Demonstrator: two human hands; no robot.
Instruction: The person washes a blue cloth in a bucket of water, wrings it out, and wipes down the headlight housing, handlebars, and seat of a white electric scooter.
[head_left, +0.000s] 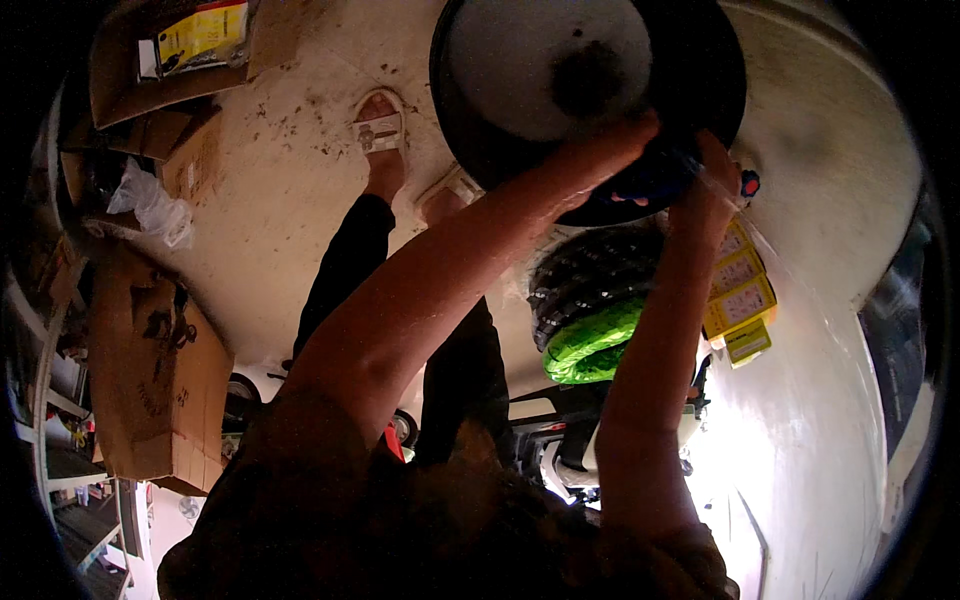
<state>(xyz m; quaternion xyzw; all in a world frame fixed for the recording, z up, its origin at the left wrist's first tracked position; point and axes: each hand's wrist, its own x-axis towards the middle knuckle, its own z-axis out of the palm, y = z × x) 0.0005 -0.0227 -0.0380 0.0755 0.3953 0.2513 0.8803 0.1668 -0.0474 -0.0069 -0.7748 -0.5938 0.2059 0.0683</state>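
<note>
A large round black tub [455, 110] with a greyish inside and a dark round patch stands in front of me. My left hand [632, 138] reaches over its near right part, the fingers lost in shadow. Close by, at the right rim, my right hand [710, 178] is curled closed; what it grips is too dark to make out. A small blue-and-red end [749, 184] sticks out beside that hand. More blue and red shows dimly between the hands. Below the tub lie stacked black knobby tyres [590, 270] and a bright green wrapped ring [595, 345].
Yellow boxes [740, 290] stand right of the tyres. On the left are a large cardboard box [160, 370], an open carton [165, 85] holding a yellow packet, and a crumpled clear plastic bag [150, 205]. Metal shelves [85, 480] line the lower left. My sandalled foot [380, 125] rests on stained floor.
</note>
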